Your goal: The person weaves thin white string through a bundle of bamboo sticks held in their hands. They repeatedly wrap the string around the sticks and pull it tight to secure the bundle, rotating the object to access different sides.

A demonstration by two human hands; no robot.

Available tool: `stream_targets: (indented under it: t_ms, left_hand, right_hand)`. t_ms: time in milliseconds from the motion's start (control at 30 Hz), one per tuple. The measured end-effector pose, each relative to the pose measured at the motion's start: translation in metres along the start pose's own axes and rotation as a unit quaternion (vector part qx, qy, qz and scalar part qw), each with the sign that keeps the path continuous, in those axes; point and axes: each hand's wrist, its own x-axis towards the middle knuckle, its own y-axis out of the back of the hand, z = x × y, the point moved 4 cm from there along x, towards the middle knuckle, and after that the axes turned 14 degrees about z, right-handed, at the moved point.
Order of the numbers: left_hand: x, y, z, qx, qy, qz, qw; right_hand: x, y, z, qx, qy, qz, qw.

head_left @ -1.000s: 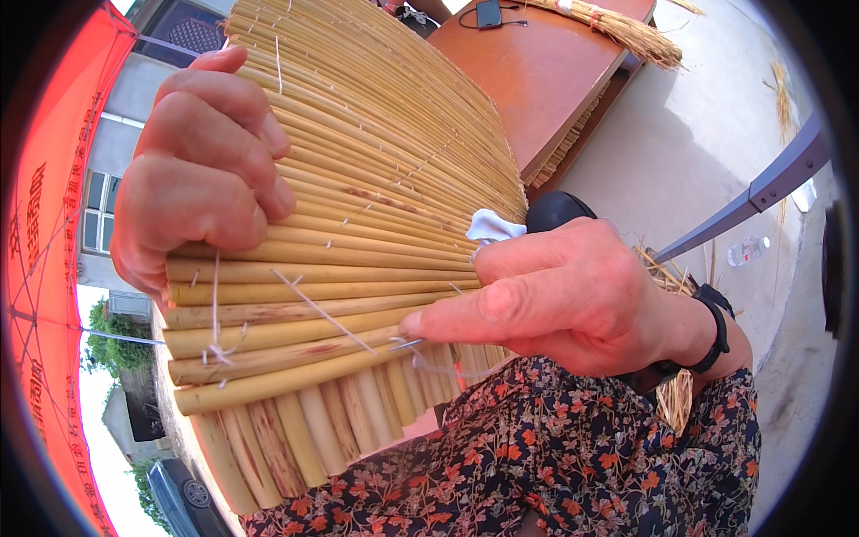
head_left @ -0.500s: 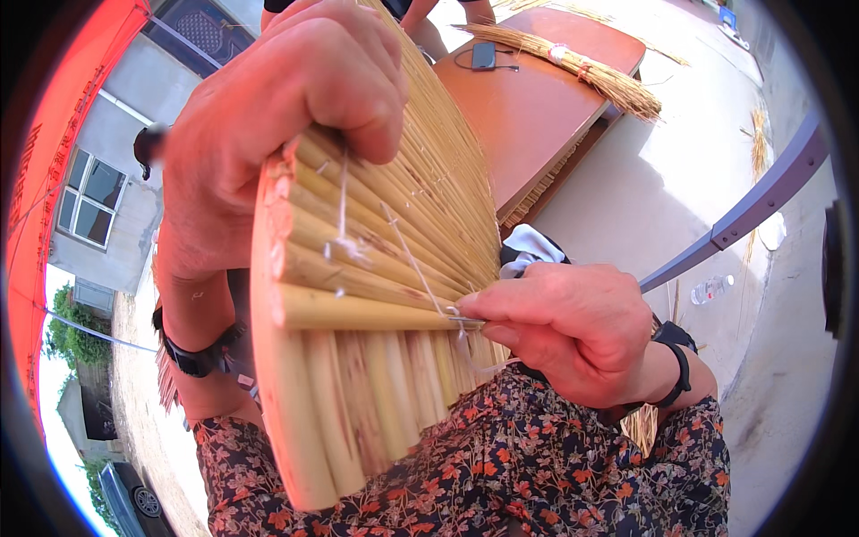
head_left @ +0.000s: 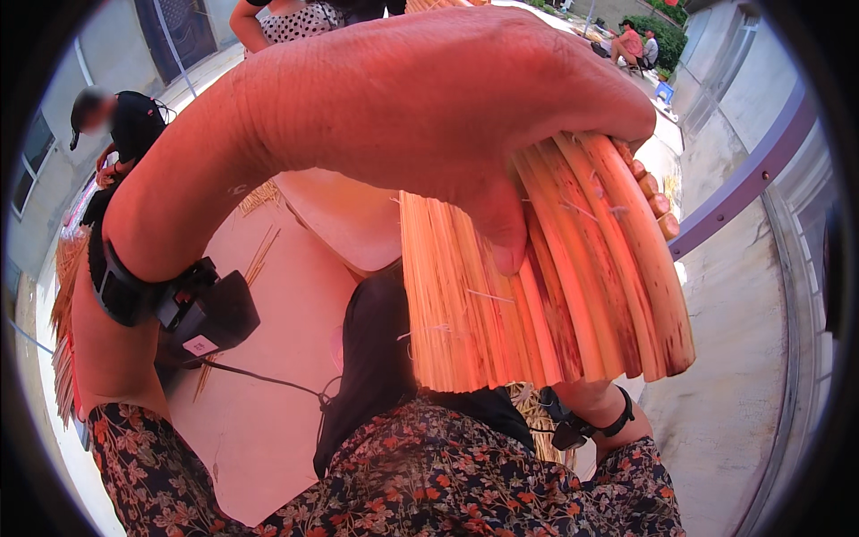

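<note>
My left hand reaches across the upper middle, its thumb pressed on the face of a bundled mat of yellowish reeds and its fingers curled over the top. Short white threads cross the reeds. My right hand is beneath the mat, with the wrist showing and the fingers hidden behind the reeds. A black device with a cable is strapped to my left wrist.
A person in black is at the left, another in polka dots at the back, two seated people farther off. A pale board with loose straws lies below, a grey-purple curved bar at the right.
My left hand has swept up and to the right, raising and turning the mat across the view. My right hand has dropped behind it. The view has shifted, showing more people.
</note>
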Motion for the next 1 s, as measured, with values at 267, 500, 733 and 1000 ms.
stream_targets:
  t_ms: [267, 500, 733, 1000]
  left_hand:
    - [0.018, -0.028, -0.014, -0.033, -0.007, -0.034, 0.999]
    - [0.017, -0.045, -0.017, -0.036, 0.009, -0.074, 0.997]
    - [0.012, -0.054, -0.023, -0.054, 0.014, -0.090, 0.994]
    - [0.020, -0.061, -0.024, -0.075, 0.004, -0.091, 0.993]
  right_hand:
    - [-0.019, 0.037, 0.004, -0.169, -0.032, 0.044, 0.984]
    - [-0.012, 0.039, 0.017, 0.069, 0.042, -0.077, 0.994]
    - [0.025, 0.011, 0.011, -0.019, 0.199, -0.033, 0.979]
    - [0.022, 0.016, 0.010, -0.049, 0.223, -0.023, 0.973]
